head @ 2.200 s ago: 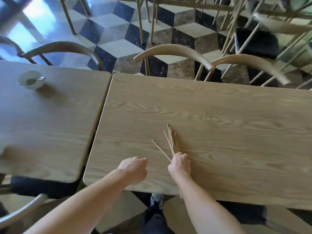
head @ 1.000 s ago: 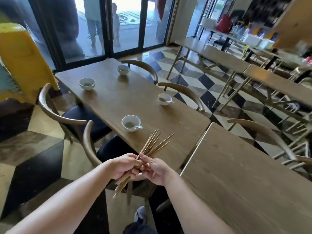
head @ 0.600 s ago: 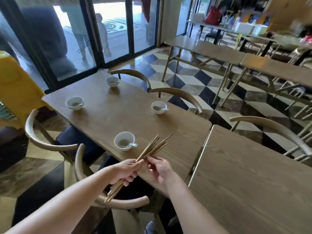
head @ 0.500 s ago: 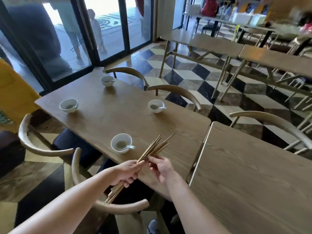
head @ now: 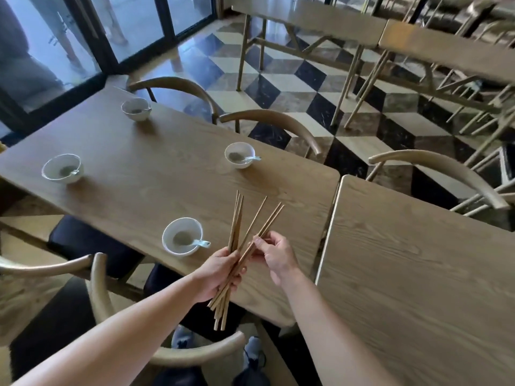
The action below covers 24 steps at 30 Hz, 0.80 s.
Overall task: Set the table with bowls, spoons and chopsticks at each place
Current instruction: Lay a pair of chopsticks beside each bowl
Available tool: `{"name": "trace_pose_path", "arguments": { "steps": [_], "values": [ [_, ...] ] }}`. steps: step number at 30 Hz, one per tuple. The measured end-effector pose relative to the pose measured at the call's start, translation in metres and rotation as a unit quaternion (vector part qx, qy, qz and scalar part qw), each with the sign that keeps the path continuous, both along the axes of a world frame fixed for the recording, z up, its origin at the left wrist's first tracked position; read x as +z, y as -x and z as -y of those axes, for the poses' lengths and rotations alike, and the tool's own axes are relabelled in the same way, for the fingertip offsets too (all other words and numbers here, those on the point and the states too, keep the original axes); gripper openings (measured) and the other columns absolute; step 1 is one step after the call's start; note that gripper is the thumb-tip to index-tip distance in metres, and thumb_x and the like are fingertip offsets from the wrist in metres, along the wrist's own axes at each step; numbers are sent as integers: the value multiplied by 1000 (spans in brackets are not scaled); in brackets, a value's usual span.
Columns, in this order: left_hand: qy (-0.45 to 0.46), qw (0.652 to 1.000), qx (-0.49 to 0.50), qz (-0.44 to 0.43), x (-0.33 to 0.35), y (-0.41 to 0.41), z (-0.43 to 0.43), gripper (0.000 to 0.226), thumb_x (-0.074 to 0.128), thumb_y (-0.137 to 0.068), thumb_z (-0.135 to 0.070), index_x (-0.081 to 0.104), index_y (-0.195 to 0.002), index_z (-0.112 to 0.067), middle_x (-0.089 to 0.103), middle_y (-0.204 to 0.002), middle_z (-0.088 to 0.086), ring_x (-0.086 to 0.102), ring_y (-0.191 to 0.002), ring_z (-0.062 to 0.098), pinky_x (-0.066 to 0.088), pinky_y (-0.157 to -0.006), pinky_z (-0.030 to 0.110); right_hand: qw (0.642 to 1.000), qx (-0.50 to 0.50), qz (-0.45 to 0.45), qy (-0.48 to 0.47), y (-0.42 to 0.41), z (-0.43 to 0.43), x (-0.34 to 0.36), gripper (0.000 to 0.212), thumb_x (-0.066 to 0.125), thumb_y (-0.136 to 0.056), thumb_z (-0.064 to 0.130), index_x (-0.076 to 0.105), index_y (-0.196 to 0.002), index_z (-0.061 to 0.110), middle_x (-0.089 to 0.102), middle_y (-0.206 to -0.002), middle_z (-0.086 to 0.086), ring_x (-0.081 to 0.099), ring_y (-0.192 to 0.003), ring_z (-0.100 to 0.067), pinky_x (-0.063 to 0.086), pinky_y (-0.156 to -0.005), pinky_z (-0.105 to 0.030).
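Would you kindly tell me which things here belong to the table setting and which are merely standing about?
In the job: chopsticks, gripped by the left hand, a few pinched by the right hand; near bowl, left bowl, right bowl, far bowl, each holding a spoon; left table under them.
Idle just now: right table; chairs; far tables.

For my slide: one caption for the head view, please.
Left hand grips bundled thin wooden chopsticks; right hand pinches some, near a round white bowl with white spoon.
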<state>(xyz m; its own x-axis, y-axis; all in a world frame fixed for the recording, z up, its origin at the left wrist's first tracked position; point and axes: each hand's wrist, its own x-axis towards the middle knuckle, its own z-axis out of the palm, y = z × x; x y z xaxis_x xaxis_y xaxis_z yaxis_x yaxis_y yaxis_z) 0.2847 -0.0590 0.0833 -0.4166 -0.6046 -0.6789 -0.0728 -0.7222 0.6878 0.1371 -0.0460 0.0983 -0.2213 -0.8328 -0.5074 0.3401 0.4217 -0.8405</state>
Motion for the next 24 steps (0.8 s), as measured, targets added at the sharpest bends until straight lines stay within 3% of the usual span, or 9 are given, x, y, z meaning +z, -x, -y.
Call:
{"name": "trace_pose_path", "arguments": {
  "steps": [2,4,6,8,10,13,15,19,24],
  "values": [
    [13,1000,-8,25,-2,-8,15,10,43,-107,-16,50,-108,-9,58,-71,8,56,-47,18,45,-39,24,999,-43,-2,3,5,7,-1,15,58,-94,1,57,-81,9,65,-75,-11,61,-62,-18,55,-53,-28],
    [20,999,-26,28,-5,-23,36,13,48,-102,-1,54,-111,-7,62,-78,8,61,-57,20,50,-48,28,995,-94,-14,14,12,14,-4,14,61,-93,3,60,-81,11,67,-76,-9,64,-64,-16,56,-54,-28],
    [23,998,-51,17,-7,-38,59,25,47,-98,10,57,-112,-7,64,-78,7,55,-63,20,47,-56,30,986,-153,-63,34,17,22,-5,15,63,-91,4,61,-79,13,67,-76,-8,65,-66,-16,56,-58,-30],
    [-10,998,-67,-16,-8,-55,81,30,39,-96,14,55,-106,-9,59,-71,6,48,-55,16,40,-52,27,968,-192,-158,33,17,27,-6,17,66,-90,8,62,-76,17,69,-78,-7,65,-71,-21,57,-68,-39],
    [-26,996,-79,-41,-13,-69,100,21,40,-101,2,52,-98,-15,50,-63,3,39,-48,13,33,-46,23,946,-218,-238,32,8,30,-10,16,67,-89,13,63,-75,18,71,-77,-3,66,-70,-20,57,-72,-43],
    [-5,994,-95,-51,-24,-87,126,24,43,-106,-34,50,-88,-20,36,-59,-4,28,-47,9,24,-42,20,892,-192,-410,20,-18,36,-23,17,68,-87,24,60,-72,21,68,-66,8,64,-62,-7,51,-65,-28],
    [22,992,-118,-50,-29,-99,136,25,44,-105,-39,51,-89,-21,33,-60,-5,25,-47,9,25,-42,20,855,-161,-493,10,-41,40,-34,23,68,-86,25,54,-68,25,62,-61,10,58,-58,-4,44,-58,-26],
    [-3,989,-138,-54,-38,-121,149,24,46,-106,-31,46,-86,-19,39,-62,-1,33,-48,13,35,-42,24,825,-117,-552,-30,-79,34,-59,19,70,-86,19,56,-74,21,60,-66,6,53,-58,-12,35,-56,-24],
    [-33,986,-158,-44,-39,-139,161,22,46,-106,-29,42,-86,-20,36,-63,-1,26,-51,14,27,-42,25,829,-85,-539,-120,-87,24,-77,19,69,-87,23,54,-76,18,61,-67,5,52,-61,-17,31,-54,-27]
  ]
}}
